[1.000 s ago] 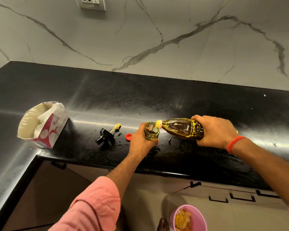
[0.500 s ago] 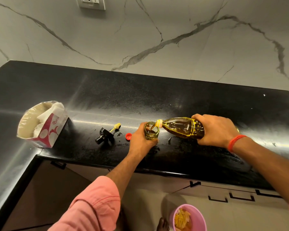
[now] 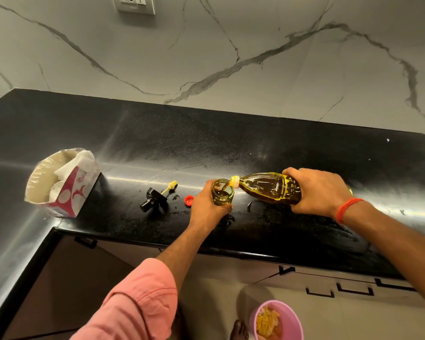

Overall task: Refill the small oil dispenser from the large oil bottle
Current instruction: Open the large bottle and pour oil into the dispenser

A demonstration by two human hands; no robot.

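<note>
Glass, the small dispenser (image 3: 222, 195) stands upright on the black counter (image 3: 280, 153), and the left hand (image 3: 207, 204) curls around its near side. The right hand (image 3: 320, 191) grips the base of the oil bottle (image 3: 268, 187), tipped nearly flat, its yellow neck over the dispenser's open mouth, oil running in. Left of the left hand lie a red cap (image 3: 189, 200) and, further left, a black pump top (image 3: 155, 198). Well left sits a tissue pack (image 3: 62, 182).
</note>
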